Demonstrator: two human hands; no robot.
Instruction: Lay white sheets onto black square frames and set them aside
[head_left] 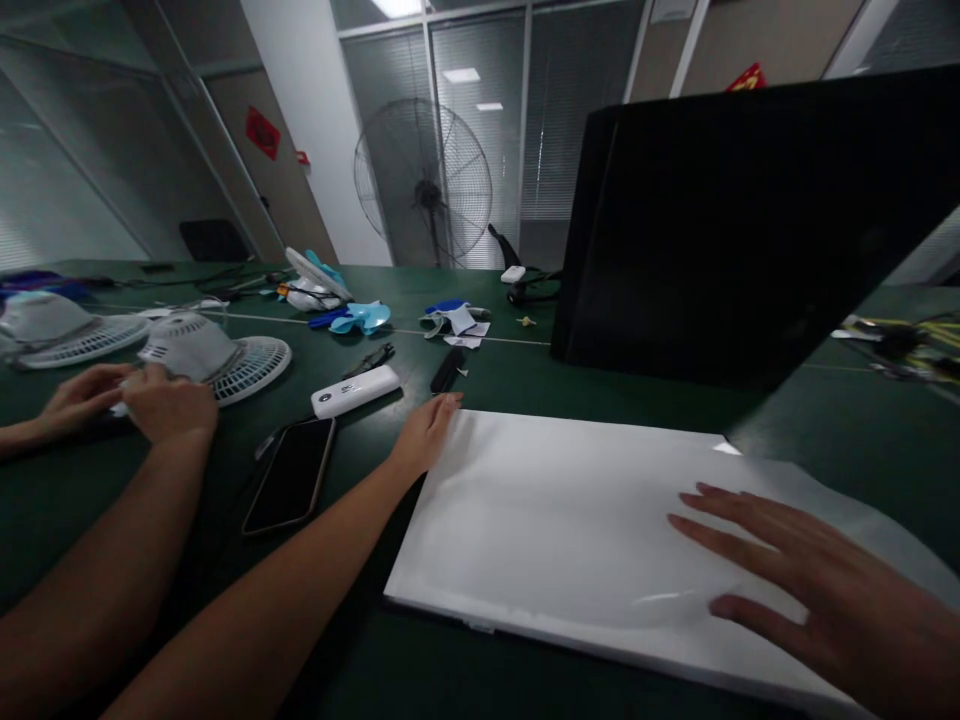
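Observation:
A flat white wrapped slab (pixel 555 520) lies on the dark green table (pixel 480 380) in front of me. My left hand (pixel 424 435) rests flat at its far left corner, fingers straight and touching the edge. My right hand (pixel 817 585) lies palm down on the slab's near right part with the fingers spread. Neither hand holds anything. A large black panel (pixel 735 220) stands tilted just behind the slab, and its lower right corner reaches the slab's far right corner.
To my left another person's two hands (pixel 150 400) work at a white fan grille (pixel 225 355). A black phone (pixel 291 475), a white power bank (pixel 354 391), blue fan blades (pixel 360 317) and small parts lie beyond. Cables (pixel 900 340) sit at the right.

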